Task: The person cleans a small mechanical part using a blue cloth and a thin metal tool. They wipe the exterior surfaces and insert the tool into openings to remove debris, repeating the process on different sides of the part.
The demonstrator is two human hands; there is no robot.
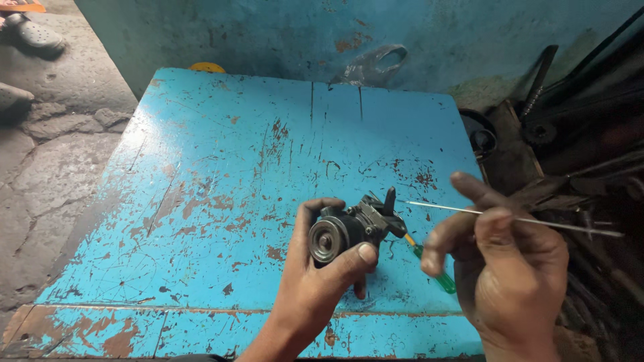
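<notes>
- Two hands work above a chipped blue worktop (221, 174), low in the head view and near its front edge.
- The left hand (315, 288) is closed around a small dark metal part (349, 228) with a round, shiny end face, lifting it just clear of the worktop; the palm and fingers cover its underside.
- The right hand (510, 268) pinches a thin metal rod (537, 221) between thumb and fingers. The rod's tip lies just right of the metal part; whether they touch is hard to tell.
- A green-handled screwdriver (436, 271) lies on the worktop between the hands, its blade hidden behind the metal part.
- To the right, a dark heap of belts and metal pieces (577, 134) is too dim to sort out.
- A sandalled foot (30, 33) is cut off at the upper left corner.
</notes>
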